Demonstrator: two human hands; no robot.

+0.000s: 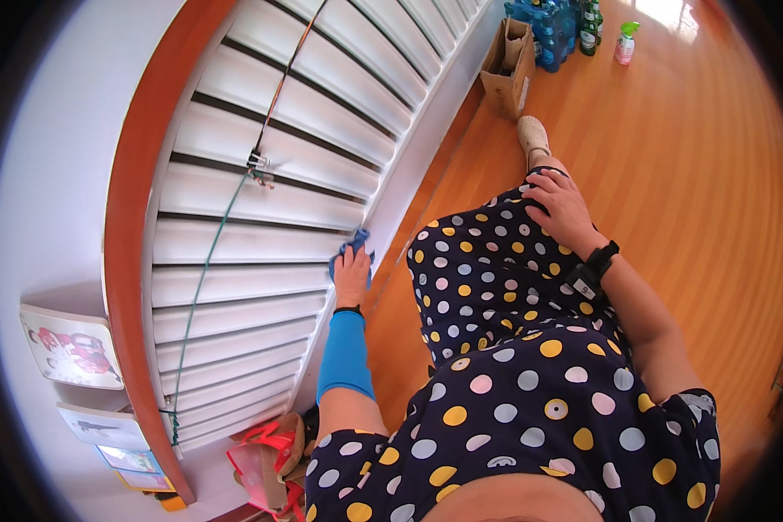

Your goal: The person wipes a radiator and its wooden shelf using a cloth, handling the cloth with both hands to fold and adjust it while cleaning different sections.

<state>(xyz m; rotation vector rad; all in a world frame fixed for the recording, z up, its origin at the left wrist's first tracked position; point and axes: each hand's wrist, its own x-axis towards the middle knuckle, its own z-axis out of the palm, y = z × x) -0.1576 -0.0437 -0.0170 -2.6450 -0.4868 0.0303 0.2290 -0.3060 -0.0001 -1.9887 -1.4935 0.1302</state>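
Observation:
My left hand (352, 275) is closed over a blue cloth (354, 242) and presses it to the lower end of a white radiator (248, 241) with many slats. A blue sleeve (344, 355) covers that forearm below a dark wristband. My right hand (556, 203) rests with spread fingers on my knee, on navy fabric (489, 261) with coloured dots. It holds nothing. A black device (590, 271) is strapped to the right wrist. Across the slats runs a thin green cord (215, 245), joined at a metal clip (256, 161) to a darker cord.
A cardboard box (507, 72), blue plastic bottles (551, 39), green bottles (588, 29) and a spray bottle (625, 44) stand on the wooden floor (685, 196). Red and brown bags (271, 463) lie by the radiator's near end. Pictures (72, 346) stand on the ledge beyond the wooden trim (127, 215).

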